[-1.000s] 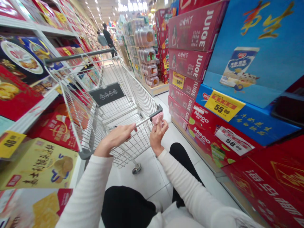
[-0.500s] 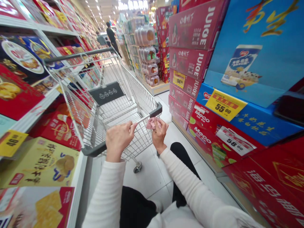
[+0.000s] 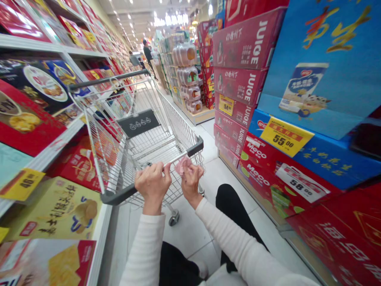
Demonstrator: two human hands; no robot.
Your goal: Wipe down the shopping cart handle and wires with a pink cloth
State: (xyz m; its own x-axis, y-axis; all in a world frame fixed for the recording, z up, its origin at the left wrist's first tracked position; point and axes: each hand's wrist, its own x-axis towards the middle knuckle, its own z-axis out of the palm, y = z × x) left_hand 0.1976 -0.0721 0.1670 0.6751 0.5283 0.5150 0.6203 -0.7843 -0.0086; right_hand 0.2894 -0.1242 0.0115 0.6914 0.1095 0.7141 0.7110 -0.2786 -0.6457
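Pink cloth: It [image 3: 182, 166] has moved. One second ago it was up at the dark grey corner [image 3: 195, 146] of the cart. Now it is further in along the handle bar [image 3: 126, 194], on the shiny part.
Left hand: This hand [image 3: 153, 182] has changed too. A second ago it was stretched out flat along the bar. Now its fingers are curled over and it is clamped on the bar.
What that means: I think the cart [image 3: 139, 125] is easier to keep steady with one hand holding on. The cloth has gone past the corner, so it looks to me like it is meeting a new bit of the bar.
Right hand: This hand [image 3: 192, 178] is closed on the cloth, with the fingers bunched up together.
Cloth and fingers: The cloth is squashed up in the right fingers. Its loose part pokes out on the side by the left hand.
Cloth and bar: Its top edge seems to touch the bar. The fingers hide some of it, so I can't tell how much touches.
Gap: The two hands are near each other, but not touching. The cloth sits between the left thumb and the right fingers.
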